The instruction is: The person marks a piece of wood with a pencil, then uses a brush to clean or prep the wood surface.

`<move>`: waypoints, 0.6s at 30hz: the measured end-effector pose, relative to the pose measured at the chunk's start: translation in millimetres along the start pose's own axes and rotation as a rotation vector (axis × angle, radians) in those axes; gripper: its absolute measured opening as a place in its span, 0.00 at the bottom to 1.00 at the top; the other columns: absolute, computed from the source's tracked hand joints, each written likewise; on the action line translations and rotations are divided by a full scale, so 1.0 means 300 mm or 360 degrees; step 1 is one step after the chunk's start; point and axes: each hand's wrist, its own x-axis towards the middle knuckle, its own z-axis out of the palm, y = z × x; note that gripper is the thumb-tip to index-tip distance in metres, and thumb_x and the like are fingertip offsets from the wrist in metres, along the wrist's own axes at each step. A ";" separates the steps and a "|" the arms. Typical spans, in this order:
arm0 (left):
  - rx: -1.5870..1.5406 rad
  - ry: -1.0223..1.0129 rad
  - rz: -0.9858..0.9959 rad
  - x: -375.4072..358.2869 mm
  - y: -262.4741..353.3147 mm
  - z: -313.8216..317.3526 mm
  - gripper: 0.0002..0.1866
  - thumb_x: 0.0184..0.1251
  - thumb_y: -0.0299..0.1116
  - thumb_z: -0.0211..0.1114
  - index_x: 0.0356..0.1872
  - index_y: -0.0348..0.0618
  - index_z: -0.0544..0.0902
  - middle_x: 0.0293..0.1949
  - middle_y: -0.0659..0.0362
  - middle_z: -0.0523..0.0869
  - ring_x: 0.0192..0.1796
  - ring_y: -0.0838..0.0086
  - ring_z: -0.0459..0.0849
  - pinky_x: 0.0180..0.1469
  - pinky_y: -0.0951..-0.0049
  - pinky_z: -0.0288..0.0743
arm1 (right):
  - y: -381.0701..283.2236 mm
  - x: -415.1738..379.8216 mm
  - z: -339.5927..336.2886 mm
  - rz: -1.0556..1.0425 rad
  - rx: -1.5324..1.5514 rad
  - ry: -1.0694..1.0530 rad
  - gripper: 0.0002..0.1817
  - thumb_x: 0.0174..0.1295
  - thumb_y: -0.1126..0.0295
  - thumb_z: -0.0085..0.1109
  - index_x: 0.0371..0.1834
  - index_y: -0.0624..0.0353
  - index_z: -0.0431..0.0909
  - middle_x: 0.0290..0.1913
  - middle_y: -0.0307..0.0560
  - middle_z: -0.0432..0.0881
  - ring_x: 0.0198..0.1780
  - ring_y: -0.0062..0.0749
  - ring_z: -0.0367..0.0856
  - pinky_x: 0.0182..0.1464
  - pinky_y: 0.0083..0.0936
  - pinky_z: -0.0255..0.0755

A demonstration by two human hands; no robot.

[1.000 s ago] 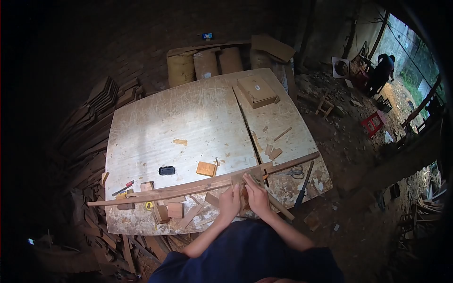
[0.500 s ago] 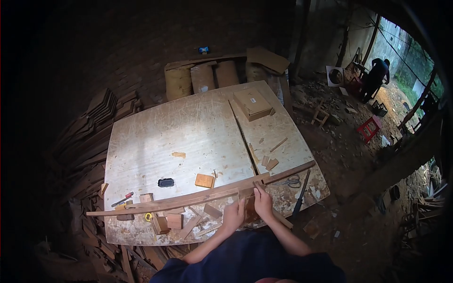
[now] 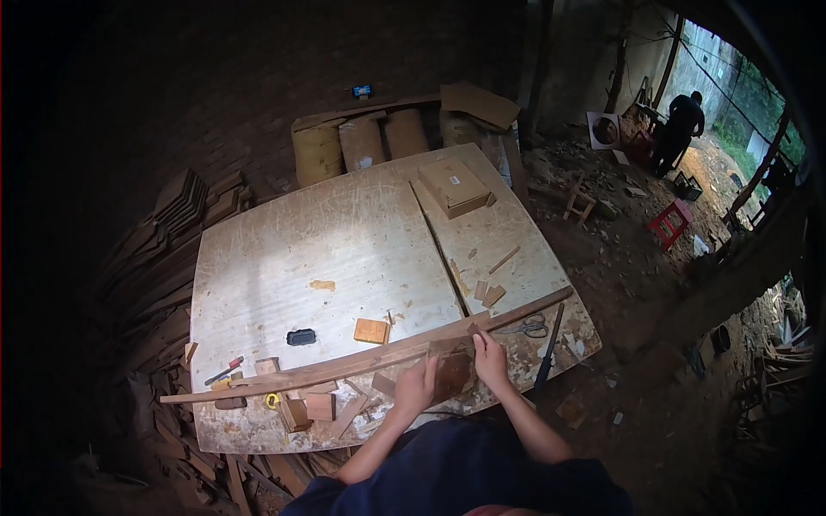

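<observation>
A long curved wooden strip [image 3: 344, 365] lies across the near side of the worn worktable [image 3: 344, 249]. Both my hands hold a flat reddish wooden piece [image 3: 451, 371] against the strip's right half. My left hand [image 3: 416, 387] grips its lower left side. My right hand [image 3: 490, 361] grips its right edge, with the fingers up at the strip.
Small wooden blocks [image 3: 306, 406] and offcuts lie at the near left, with a tan block [image 3: 372, 331], a black object [image 3: 301, 336], a red-handled tool [image 3: 224, 371], scissors [image 3: 527, 327], a dark bar [image 3: 546, 354] and a cardboard box [image 3: 454, 186]. Planks stack at left [image 3: 185, 211]. A person [image 3: 680, 129] works outside.
My hands have shifted slightly right and apart on the reddish piece, which now shows more between them. The view has tilted a little.
</observation>
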 end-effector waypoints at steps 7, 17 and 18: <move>-0.0162 0.0227 -0.0095 0.067 -0.002 0.001 0.22 0.85 0.39 0.57 0.32 0.31 0.82 0.24 0.37 0.81 0.26 0.44 0.83 0.31 0.52 0.72 | -0.032 -0.090 0.096 -0.0856 0.0200 0.0113 0.19 0.80 0.69 0.53 0.66 0.68 0.80 0.59 0.65 0.88 0.60 0.50 0.89 0.58 0.36 0.81; -0.0560 0.0563 -0.0238 0.123 -0.066 0.039 0.26 0.89 0.40 0.53 0.25 0.33 0.72 0.18 0.62 0.67 0.25 0.80 0.63 0.27 0.67 0.59 | -0.047 -0.054 0.108 -0.0598 0.0052 0.0103 0.19 0.74 0.80 0.57 0.66 0.68 0.81 0.64 0.64 0.85 0.70 0.54 0.82 0.68 0.39 0.78; -0.0563 0.0586 -0.0261 0.123 -0.059 0.038 0.26 0.89 0.40 0.53 0.25 0.34 0.72 0.18 0.64 0.65 0.26 0.82 0.61 0.27 0.68 0.58 | -0.044 -0.015 0.109 -0.0293 0.0056 0.0092 0.19 0.72 0.82 0.58 0.65 0.67 0.82 0.65 0.62 0.85 0.71 0.54 0.81 0.68 0.40 0.78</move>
